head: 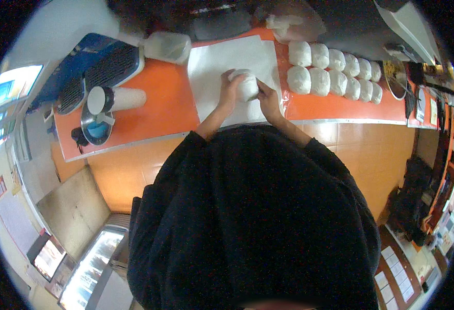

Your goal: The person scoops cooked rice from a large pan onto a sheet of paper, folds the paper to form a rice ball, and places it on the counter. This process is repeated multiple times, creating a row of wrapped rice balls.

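Between my two hands is a rounded bundle wrapped in white paper [246, 88], held above a stack of white paper sheets [227, 54]. My left hand [230, 90] grips its left side, with the fingers partly hidden behind it. At the lower right edge of the bundle, my right hand [267, 99] has its fingers pressed against the paper. What is inside the wrapping is hidden. To the right, several similar white wrapped bundles [320, 81] stand in two rows on the orange counter [165, 93].
A clear plastic container [168, 46] stands behind the counter's left part. Farther left are a white cylindrical container [128, 99], a metal bowl [86, 112] holding a blue item, and dark ribbed trays [112, 62]. A round pan [395, 83] with food sits beyond the bundles.
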Available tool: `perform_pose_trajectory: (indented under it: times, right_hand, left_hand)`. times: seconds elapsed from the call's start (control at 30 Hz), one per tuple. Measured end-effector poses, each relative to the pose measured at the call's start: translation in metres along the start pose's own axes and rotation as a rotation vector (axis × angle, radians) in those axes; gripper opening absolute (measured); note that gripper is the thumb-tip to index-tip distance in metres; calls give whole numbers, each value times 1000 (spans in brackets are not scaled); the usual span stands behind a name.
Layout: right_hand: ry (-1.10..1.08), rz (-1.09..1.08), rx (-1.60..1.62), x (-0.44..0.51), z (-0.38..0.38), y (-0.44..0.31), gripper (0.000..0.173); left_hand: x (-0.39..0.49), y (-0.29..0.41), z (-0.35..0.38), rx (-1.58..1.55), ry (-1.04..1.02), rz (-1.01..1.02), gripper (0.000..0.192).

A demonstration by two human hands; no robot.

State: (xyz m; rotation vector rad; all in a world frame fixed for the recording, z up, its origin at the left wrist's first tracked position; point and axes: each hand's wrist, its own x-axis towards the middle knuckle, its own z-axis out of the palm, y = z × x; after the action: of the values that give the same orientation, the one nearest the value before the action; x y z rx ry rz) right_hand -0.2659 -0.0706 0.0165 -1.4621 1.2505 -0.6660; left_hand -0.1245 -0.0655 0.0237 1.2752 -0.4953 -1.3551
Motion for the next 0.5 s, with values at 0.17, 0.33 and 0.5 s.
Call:
perform_pose_trajectory:
  times: [0.17,0.33,0.5]
  right_hand:
    - [76,271,799,-5,-3,-24,38]
    - [228,95,206,-11,-13,-35,45]
    - [206,138,571,-18,-50,-21,59]
  left_hand:
    - [-7,-7,8,-255,-47,-51,31]
    - [-11,-17,22,-140,-113,-202,38]
    - [-15,-23,47,349,-350,34,58]
